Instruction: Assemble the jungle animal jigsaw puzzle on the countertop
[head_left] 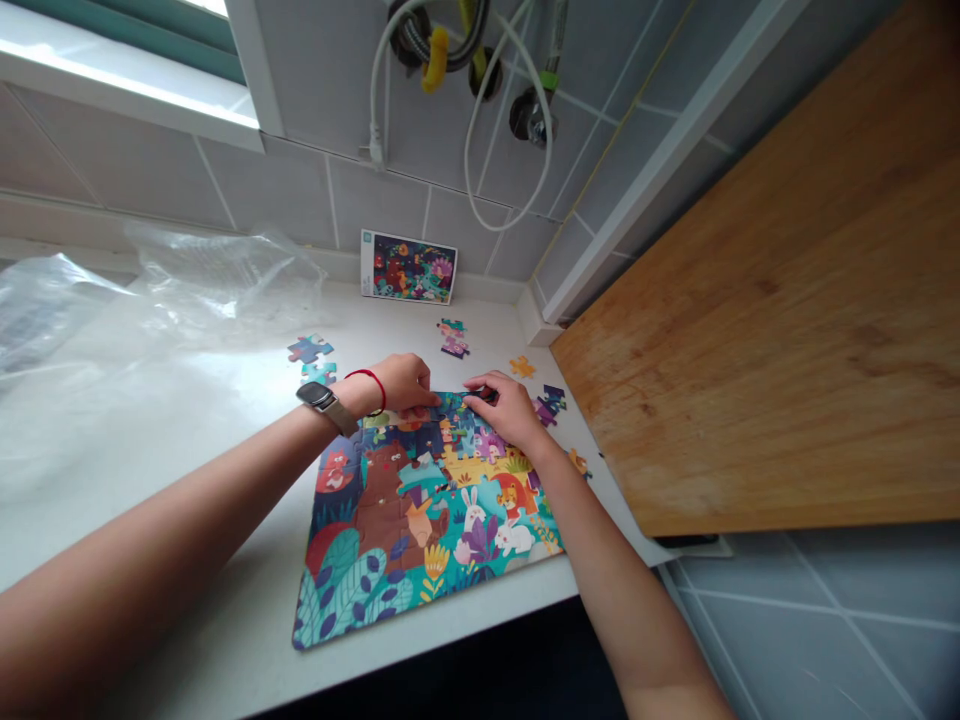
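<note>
The right hand (506, 405) is pinching a dark jigsaw piece (487, 393) between thumb and fingers; the fingers are covering part of the piece, so its long axis cannot be told. The piece is sitting at the right fingertips, by the far edge of the jigsaw puzzle (472, 510), whose assembled area is extending from those fingertips back toward the wearer's body. The puzzle's long axis appears to be running crosswise, from the left hand's side to the right hand's side. The left hand (409, 383) is bending downward, its fingers curled and their tips meeting the same far edge, to the left of the pinched piece; whether these fingers are gripping or only pressing cannot be told. The controlling relation is running along that far edge: the pinched piece is lying to the right of the left fingertips, with the right hand being the nearer one. Beyond both sets of fingers, a pink-and-purple loose cluster (454, 340) is lying before an upright picture card (409, 268). A yellow-orange piece (523, 366) is resting just beyond the right fingers, and dark purple pieces (551, 403) are lying on that hand's outer side.
</note>
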